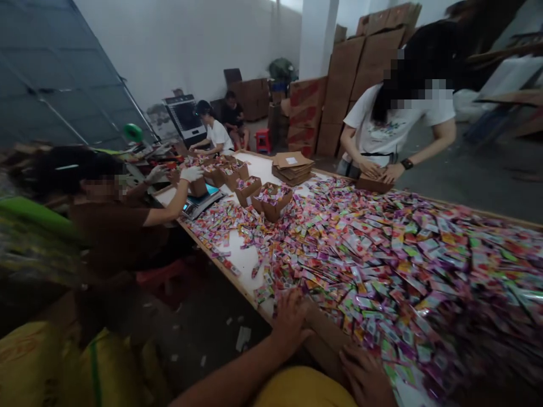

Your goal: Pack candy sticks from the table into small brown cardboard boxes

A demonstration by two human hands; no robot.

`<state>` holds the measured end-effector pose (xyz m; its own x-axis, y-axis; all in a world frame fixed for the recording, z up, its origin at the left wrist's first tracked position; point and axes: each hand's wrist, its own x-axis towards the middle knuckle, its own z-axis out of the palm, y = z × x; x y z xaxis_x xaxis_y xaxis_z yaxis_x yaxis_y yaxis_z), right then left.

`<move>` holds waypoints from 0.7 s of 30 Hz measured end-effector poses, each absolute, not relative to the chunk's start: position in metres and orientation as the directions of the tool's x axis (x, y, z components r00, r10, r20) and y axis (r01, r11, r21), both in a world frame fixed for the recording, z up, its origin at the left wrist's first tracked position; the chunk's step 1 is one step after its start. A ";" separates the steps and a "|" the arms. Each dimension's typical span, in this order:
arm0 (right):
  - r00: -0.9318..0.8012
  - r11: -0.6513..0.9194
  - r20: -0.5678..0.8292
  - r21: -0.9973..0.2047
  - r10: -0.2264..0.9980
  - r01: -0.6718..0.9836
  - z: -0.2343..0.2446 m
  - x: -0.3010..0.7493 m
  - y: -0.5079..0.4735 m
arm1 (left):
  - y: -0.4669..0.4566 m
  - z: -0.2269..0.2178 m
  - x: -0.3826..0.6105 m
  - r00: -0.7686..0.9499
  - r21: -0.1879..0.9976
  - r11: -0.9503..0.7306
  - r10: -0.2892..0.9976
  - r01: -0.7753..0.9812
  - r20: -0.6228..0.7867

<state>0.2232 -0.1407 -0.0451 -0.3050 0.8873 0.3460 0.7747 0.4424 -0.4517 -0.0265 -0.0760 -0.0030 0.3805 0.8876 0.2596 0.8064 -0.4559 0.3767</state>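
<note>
A brown cardboard box [326, 338] sits at the near edge of the table [241, 261], pressed against a big heap of colourful small sachets [382, 254]. My left hand [292, 320] is closed over the box's far left corner, fingers curled among the sachets. My right hand [365, 377] grips the box's near right side, its fingers bent over the rim. What is inside the box is hidden.
Several open cartons [271, 200] filled with sachets and a stack of flat cardboard [292, 165] stand at the far end, next to a scale [202, 202]. One person [106, 220] works at the left, another [396, 127] across the table. Yellow sacks [51, 362] lie by my left.
</note>
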 end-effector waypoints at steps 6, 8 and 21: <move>-0.261 0.332 0.278 -0.247 0.924 0.911 -0.023 0.196 -0.151 | -0.064 0.037 -0.004 0.792 -0.005 -0.802 0.589 0.597 0.160; -0.270 0.338 0.281 -0.231 0.921 0.912 -0.020 0.191 -0.151 | -0.053 0.039 0.001 0.874 0.022 -0.880 0.474 0.475 0.102; 0.757 -0.437 -0.265 -0.899 0.597 0.029 -0.070 0.284 -0.167 | -0.015 0.063 -0.068 0.625 0.256 -0.609 0.781 0.751 0.023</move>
<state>0.2836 -0.1671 -0.0698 0.7570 0.5971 -0.2653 0.0292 -0.4366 -0.8992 -0.0675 -0.0154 0.0627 0.6246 0.7806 0.0232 0.7510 -0.6086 0.2562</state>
